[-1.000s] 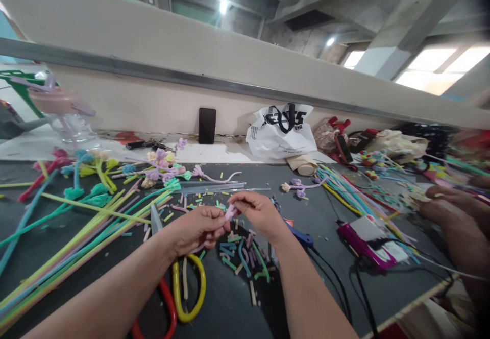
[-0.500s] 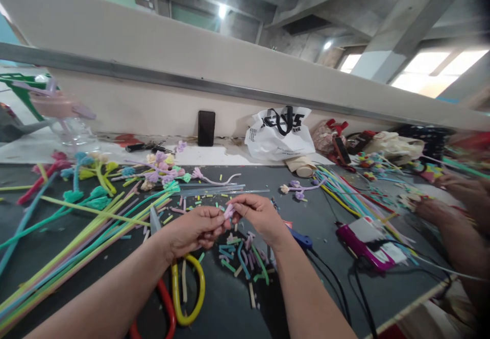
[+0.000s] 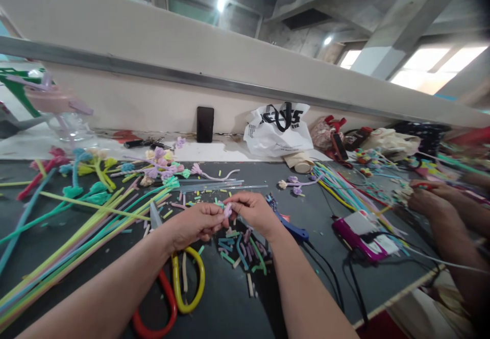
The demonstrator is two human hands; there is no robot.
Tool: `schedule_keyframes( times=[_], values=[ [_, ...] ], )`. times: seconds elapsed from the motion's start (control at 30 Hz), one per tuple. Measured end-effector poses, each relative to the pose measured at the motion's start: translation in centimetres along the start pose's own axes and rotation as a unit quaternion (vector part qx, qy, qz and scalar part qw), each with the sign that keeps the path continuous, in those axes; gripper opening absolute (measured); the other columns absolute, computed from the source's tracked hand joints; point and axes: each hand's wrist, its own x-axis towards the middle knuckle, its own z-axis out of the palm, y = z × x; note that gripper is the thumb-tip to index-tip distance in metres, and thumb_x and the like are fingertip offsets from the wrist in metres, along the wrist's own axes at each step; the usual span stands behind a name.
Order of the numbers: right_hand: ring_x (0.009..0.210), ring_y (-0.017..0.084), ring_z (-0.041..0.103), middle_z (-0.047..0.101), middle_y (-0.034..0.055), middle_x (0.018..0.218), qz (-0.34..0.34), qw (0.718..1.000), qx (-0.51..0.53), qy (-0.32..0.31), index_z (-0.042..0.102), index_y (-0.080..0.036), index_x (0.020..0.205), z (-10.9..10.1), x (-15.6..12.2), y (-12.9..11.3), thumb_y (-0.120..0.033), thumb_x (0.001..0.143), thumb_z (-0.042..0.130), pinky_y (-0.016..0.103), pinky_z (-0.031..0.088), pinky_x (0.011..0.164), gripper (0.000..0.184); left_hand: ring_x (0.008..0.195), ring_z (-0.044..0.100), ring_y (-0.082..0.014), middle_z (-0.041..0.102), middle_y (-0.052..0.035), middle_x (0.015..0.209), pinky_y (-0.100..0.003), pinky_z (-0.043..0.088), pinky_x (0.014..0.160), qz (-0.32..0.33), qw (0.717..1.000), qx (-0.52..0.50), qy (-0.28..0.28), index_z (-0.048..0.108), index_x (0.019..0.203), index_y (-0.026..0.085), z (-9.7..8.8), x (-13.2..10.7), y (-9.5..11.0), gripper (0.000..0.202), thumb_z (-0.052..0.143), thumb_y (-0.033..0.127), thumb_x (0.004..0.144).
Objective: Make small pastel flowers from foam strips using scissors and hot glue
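Between the fingertips of both hands is a small light-purple piece of pipe cleaner. My left hand pinches it from the left, and my right hand grips it from the right. Its exact shape is partly covered by the fingers. Below the hands lies a pile of short cut pipe cleaner pieces in purple, green and blue. Under my left forearm rest scissors with one yellow and one red handle. A blue glue gun with a black cord lies right of my right wrist.
Long pipe cleaners spread at left, below finished pipe cleaner flowers. A phone leans on the partition near a white bag. A magenta power strip sits at right, near another person's hands.
The view has shifted slightly. Both my hands stay together on the purple piece, with only small finger movement. The other person's hands at right have moved, and something red now shows there.
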Motion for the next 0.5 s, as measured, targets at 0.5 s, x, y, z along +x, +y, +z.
schedule_keyframes(
  times=[0.5],
  values=[
    [0.055, 0.01, 0.053, 0.061, 0.0014, 0.076, -0.039, 0.958, 0.148, 0.242, 0.06, -0.018, 0.1, -1.0, 0.5, 0.6, -0.034, 0.076, 0.056, 0.025, 0.047, 0.055, 0.029, 0.041, 0.024, -0.0016, 0.038, 0.0039, 0.055, -0.012, 0.017, 0.036, 0.044, 0.974, -0.212, 0.06, 0.052, 0.071, 0.011, -3.2, 0.6, -0.1, 0.008, 0.057, 0.017, 0.074]
  ],
)
